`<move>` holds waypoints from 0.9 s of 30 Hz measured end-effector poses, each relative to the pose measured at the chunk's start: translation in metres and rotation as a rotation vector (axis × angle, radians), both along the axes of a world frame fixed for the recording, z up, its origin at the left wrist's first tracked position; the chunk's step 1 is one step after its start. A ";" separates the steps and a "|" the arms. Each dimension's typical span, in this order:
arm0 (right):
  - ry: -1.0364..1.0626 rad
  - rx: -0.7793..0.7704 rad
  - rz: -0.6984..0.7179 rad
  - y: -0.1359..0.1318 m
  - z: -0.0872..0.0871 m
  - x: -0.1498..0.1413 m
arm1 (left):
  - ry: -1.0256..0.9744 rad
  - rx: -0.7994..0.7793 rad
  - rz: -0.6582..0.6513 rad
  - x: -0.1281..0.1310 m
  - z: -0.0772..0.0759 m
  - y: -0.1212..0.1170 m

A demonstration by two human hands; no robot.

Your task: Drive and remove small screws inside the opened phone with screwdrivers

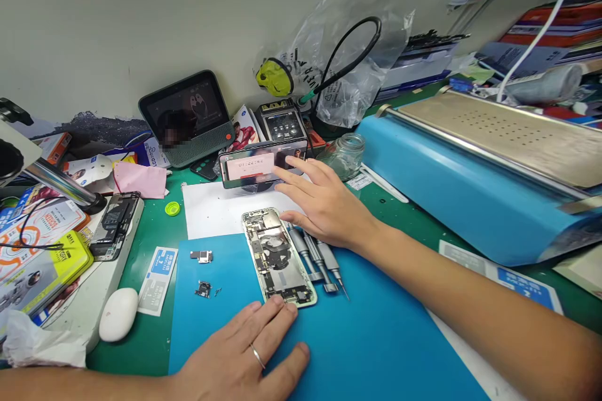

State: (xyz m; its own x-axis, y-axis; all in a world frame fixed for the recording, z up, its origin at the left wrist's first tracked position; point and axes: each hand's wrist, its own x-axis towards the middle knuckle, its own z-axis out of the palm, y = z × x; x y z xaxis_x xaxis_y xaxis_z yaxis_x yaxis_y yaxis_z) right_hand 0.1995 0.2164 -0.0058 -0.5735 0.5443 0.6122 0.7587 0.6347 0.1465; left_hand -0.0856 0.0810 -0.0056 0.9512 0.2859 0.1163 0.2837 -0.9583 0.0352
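Note:
An opened phone [282, 276], its inner parts exposed, lies on the blue mat [376, 332]. My left hand [256, 341], wearing a ring, rests flat at the phone's lower end, fingers stretched out. My right hand [324, 200] reaches over several screwdrivers [324, 263] beside the phone, its fingers apart. Its fingertips are at the screen of a propped-up phone [249, 166] showing a timer; whether they touch it I cannot tell. Left of the opened phone lie a small metal-and-black part [202, 256], a small dark component [203, 289] and tiny screws [217, 292].
A blue machine with a metal top [433, 182] fills the right side. At the back stand a smart display [188, 116] and a glass jar [345, 153]. Another opened phone [115, 225], boxes and a white rounded case [118, 314] crowd the left.

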 end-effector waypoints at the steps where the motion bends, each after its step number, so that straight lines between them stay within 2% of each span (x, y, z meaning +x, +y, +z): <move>1: 0.018 0.008 -0.014 0.000 0.000 0.001 | 0.002 0.003 -0.001 0.000 0.000 0.000; 11: 0.090 0.098 -0.057 -0.001 0.001 0.003 | 0.013 0.017 -0.013 0.000 0.003 0.001; 21: 0.133 0.111 -0.075 -0.002 0.002 0.007 | 0.013 0.016 -0.003 0.000 0.005 0.001; 27: 0.135 0.126 -0.103 -0.002 0.004 0.009 | 0.000 0.016 -0.002 -0.001 -0.005 -0.001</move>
